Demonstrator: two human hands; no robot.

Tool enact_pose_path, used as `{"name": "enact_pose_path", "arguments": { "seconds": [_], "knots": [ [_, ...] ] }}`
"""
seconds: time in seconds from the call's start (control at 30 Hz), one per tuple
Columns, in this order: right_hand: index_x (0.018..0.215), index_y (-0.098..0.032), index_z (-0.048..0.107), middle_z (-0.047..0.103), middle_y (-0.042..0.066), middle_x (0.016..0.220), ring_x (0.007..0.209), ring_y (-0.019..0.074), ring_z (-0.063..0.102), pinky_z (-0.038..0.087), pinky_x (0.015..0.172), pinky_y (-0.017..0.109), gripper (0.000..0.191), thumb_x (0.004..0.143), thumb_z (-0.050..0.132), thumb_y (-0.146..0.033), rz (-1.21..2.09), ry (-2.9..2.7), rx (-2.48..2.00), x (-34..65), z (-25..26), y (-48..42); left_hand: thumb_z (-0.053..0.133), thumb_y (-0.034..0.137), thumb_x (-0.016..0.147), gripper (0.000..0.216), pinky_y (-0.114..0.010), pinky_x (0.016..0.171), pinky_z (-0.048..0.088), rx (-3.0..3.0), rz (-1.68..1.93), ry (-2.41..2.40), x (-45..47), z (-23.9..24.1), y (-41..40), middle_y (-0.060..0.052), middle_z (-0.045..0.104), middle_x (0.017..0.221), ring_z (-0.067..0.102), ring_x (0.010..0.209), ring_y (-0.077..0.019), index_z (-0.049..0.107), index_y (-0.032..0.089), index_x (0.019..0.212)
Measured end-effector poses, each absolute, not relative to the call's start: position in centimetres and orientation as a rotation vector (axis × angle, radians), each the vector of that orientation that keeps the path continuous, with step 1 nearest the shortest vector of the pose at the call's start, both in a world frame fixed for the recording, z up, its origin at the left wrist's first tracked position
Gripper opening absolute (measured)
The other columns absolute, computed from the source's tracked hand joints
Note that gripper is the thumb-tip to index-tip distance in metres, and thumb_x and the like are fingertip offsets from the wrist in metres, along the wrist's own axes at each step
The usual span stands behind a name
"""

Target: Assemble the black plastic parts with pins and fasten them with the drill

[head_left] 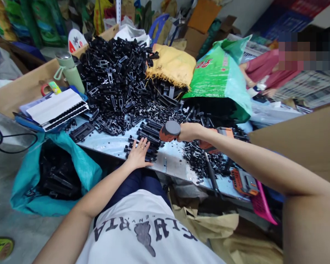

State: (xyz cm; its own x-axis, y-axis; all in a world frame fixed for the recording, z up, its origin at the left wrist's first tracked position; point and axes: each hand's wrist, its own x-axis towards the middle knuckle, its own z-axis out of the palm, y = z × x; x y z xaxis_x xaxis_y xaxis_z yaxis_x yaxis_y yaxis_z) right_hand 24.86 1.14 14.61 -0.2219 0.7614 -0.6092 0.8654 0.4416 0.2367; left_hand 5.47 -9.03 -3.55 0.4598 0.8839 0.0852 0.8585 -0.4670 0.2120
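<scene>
My right hand (pixel 189 132) is wrapped around the handle of an orange and black cordless drill (pixel 169 131). The drill's rounded grey back end faces up, above a row of long black plastic parts (pixel 150 132); its tip is hidden. Flat on the near part of that row rests my left hand (pixel 139 154), fingers spread and wearing a ring. Right of the row, a pile of small dark screws (pixel 200 163) is spread over the table (pixel 104 145), with a dark rod-like tool (pixel 211 172) lying across it.
A large heap of black plastic pieces (pixel 112 80) fills the back. Beside it are a yellow sack (pixel 172 64) and a green bag (pixel 214 79). An orange and grey battery-like block (pixel 244 182) sits at right. A teal sack (pixel 24 183) stands lower left. Another person (pixel 272 69) sits at far right.
</scene>
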Motion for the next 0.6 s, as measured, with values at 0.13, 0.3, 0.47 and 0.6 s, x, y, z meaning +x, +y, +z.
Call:
{"name": "enact_pose_path", "arguments": {
  "seconds": [0.13, 0.3, 0.47, 0.6],
  "knots": [
    [0.087, -0.016, 0.067, 0.067, 0.007, 0.079, 0.071, 0.021, 0.062, 0.04, 0.056, 0.025, 0.03, 0.063, 0.059, -0.032, -0.232, 2.021, 1.358, 24.7, 14.4, 0.7, 0.053, 0.073, 0.064, 0.103, -0.052, 0.112, 0.001, 2.542, 0.267, 1.544, 5.5, -3.4, -9.1, -0.015, 0.018, 0.15, 0.002, 0.14, -0.0307, 0.024, 0.012, 0.143],
    [0.087, -0.016, 0.067, 0.068, 0.009, 0.083, 0.073, 0.0226, 0.063, 0.042, 0.059, 0.027, 0.029, 0.064, 0.059, -0.031, -0.243, 2.007, 1.347, 24.1, 13.9, 0.0, 0.053, 0.071, 0.065, 0.104, -0.052, 0.112, 0.001, 2.541, 0.273, 1.53, 5.6, -3.4, -9.0, -0.017, 0.017, 0.15, 0.003, 0.14, -0.031, 0.022, 0.009, 0.143],
    [0.087, -0.014, 0.067, 0.068, 0.015, 0.088, 0.081, 0.0283, 0.064, 0.045, 0.062, 0.031, 0.03, 0.068, 0.053, -0.033, -0.069, 2.024, 1.417, 23.1, 14.4, -2.1, 0.053, 0.071, 0.066, 0.103, -0.052, 0.111, 0.002, 2.531, 0.23, 1.539, 5.7, -3.3, -8.9, -0.017, 0.015, 0.15, 0.004, 0.14, -0.0313, 0.022, 0.01, 0.143],
    [0.091, -0.016, 0.067, 0.068, 0.013, 0.09, 0.082, 0.027, 0.064, 0.044, 0.062, 0.029, 0.033, 0.067, 0.055, -0.037, -0.061, 2.019, 1.422, 22.7, 15.3, -3.8, 0.054, 0.071, 0.065, 0.103, -0.053, 0.111, 0.004, 2.536, 0.219, 1.543, 5.6, -3.1, -9.0, -0.017, 0.016, 0.15, 0.005, 0.14, -0.031, 0.024, 0.011, 0.142]
  ]
}}
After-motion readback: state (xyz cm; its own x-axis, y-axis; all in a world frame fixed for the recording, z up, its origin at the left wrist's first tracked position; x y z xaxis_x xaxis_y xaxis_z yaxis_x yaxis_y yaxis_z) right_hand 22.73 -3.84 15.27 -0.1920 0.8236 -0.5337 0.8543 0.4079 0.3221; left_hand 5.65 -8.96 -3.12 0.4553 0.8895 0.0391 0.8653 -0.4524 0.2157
